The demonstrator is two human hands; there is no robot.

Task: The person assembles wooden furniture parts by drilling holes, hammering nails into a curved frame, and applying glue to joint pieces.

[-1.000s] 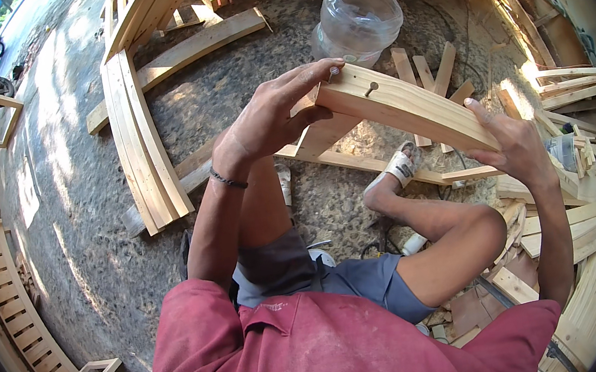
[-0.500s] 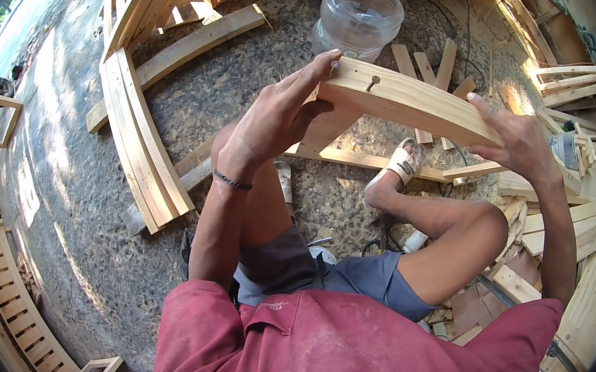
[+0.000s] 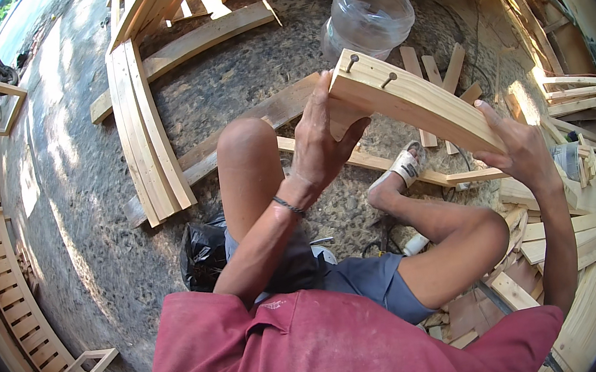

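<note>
A thick pale wooden board [image 3: 425, 102] is held up in front of me, slanting down from its left end to its right. Two nails stand partly out of its upper edge near the left end: one nail [image 3: 352, 63] by the corner, another nail [image 3: 389, 79] a little inward. My left hand [image 3: 319, 142] grips the left end, fingers upright along the end face and thumb apart, lower on the near side. At the other end my right hand [image 3: 517, 144] is closed round the board, its fingers partly hidden.
A clear plastic container [image 3: 370, 17] stands beyond the board. Curved lengths of wood [image 3: 150, 130] lie at left, and a slatted wooden frame [image 3: 17, 295] at far left. Offcuts [image 3: 579, 233] are heaped at right. A black bag [image 3: 204, 255] sits by my bent knee.
My left hand has slid from the board's top corner down to its end face, uncovering the corner nail. The board has shifted slightly right. My right hand keeps its hold.
</note>
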